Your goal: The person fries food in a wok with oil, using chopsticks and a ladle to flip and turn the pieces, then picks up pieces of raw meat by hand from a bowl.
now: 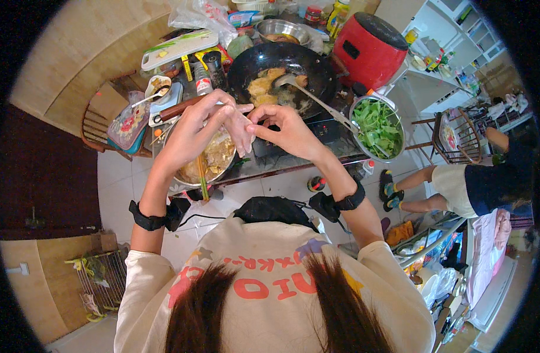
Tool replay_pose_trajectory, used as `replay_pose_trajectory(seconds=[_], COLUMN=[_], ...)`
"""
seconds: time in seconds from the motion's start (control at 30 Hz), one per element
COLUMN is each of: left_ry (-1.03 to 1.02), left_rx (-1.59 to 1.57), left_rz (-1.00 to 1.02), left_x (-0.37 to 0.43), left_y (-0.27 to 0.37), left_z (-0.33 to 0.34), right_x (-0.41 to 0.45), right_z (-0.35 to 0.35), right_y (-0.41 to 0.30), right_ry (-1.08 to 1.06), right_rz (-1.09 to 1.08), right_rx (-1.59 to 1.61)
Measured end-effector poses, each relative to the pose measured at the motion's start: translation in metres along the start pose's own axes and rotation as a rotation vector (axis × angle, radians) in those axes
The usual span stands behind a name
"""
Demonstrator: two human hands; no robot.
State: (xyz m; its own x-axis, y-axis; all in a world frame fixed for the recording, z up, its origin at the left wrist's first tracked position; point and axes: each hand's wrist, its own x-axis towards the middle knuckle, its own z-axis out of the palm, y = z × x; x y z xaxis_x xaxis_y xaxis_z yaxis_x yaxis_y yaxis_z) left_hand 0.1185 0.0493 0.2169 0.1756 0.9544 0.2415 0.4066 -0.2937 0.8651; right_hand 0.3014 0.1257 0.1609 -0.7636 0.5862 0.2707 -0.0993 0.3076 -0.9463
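Between my hands, above the counter, hangs what looks like a thin translucent plastic glove (239, 130) with drooping finger ends. My left hand (204, 125) grips it from the left, wrist bent. The thumb and fingertips of my right hand (285, 130) pinch its right edge. Below my left hand, partly covered, a round basin (228, 172) holds wet yellowish-brown food, with chopsticks (203, 178) across its near rim. Just beyond my hands, a black wok (248, 57) contains golden frying pieces (262, 90) in oil. A metal ladle (316, 99) rests in it, its handle reaching right.
A metal bowl of green leaves (378, 125) stands right, near a red rice cooker (369, 50). Left are a cutting board (181, 49), a small sauce bowl (159, 87) on a scale and bottles. A bottle (316, 183) stands on the floor. Another person (464, 189) stands right.
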Motion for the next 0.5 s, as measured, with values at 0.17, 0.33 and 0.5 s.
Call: replay_pose_trajectory(seconds=[0.17,0.33,0.5], left_ry=[0.076,0.110,0.134], left_rx=[0.133,0.264,0.245], left_rz=[0.071,-0.016,-0.007], left_x=[0.002,0.003,0.003], left_y=[-0.003,0.001,-0.001], left_z=[0.001,0.004,0.008], right_x=[-0.004,-0.002,0.000], right_z=[0.005,0.011,0.011], right_y=[-0.003,-0.001,-0.011], right_ry=[0.072,0.192,0.120], right_rz=[-0.002,0.000,0.080], right_rx=[0.086,0.266,0.119])
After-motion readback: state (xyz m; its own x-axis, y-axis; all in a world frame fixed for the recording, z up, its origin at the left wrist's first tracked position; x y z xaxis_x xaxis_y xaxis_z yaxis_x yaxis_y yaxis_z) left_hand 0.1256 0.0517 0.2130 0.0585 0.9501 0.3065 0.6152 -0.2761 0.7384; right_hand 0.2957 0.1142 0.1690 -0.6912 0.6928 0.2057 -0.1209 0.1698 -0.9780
